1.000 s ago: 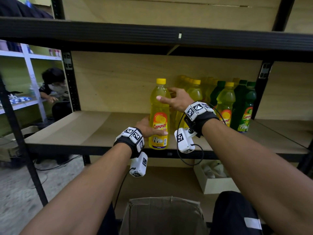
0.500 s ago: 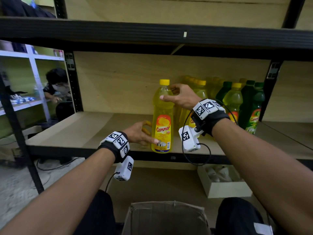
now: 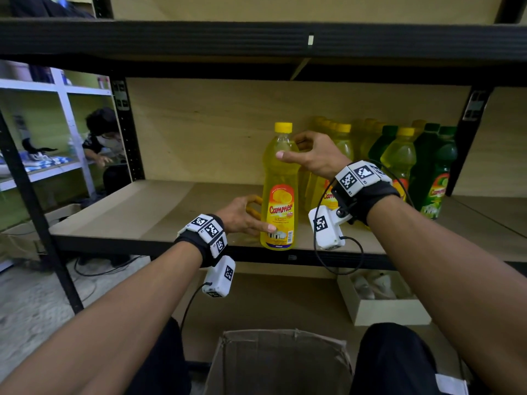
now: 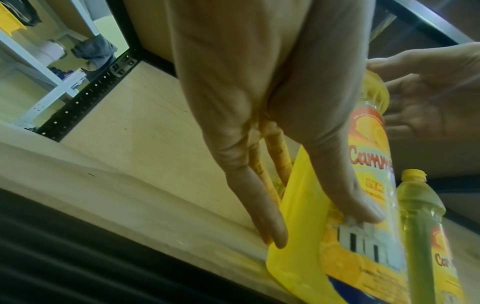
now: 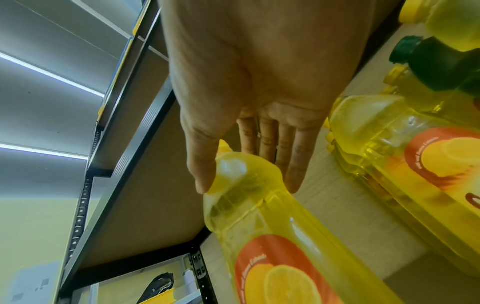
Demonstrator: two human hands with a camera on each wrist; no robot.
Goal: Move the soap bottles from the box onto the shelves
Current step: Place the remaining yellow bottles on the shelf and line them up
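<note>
Progress looks well along — a cluster of yellow and green bottles (image 3: 405, 163) already stands toward the right back of the shelf (image 3: 159, 212), and one more yellow soap bottle (image 3: 279, 189) stands upright at its front edge, just left of them. How many remain in the cardboard box (image 3: 281, 363) below I cannot tell. The left hand (image 3: 242, 216) is relaxed, fingers loose beside the bottle's base, thumb on the label; the right hand (image 3: 313, 155) is loosely spread around the neck. A second ago the left hand gripped the base — now it has let go and eased leftward.
</note>
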